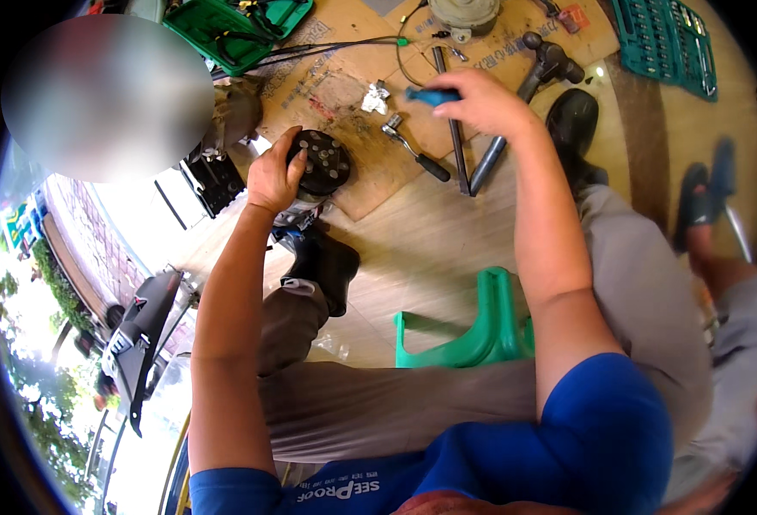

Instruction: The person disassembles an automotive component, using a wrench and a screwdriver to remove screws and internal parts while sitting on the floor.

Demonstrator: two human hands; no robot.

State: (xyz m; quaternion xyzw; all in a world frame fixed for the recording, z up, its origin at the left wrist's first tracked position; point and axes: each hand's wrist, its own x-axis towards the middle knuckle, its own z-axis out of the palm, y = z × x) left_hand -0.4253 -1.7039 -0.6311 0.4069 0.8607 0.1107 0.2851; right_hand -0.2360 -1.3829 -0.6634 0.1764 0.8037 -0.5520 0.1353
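My left hand (275,176) is closed on the near-left edge of a round black metal part (322,161) with several bolt heads or holes on its face. In my right hand (486,103) is a blue-handled tool (434,96), pinched between the fingers and held above the cardboard; its working end is too blurred to make out. Just below that hand lie a ratchet wrench (417,150) with a black grip, a dark metal bar (451,129) and a grey metal tube (488,163). Crumpled silver foil (376,98) is between my two hands.
Flattened cardboard (387,184) covers the floor ahead. A hammer-like tool (552,64), a green tool case (215,39) and a teal socket set (668,43) lie farther off. A green stool (468,335) stands by my legs. Another person's legs (730,300) show at right.
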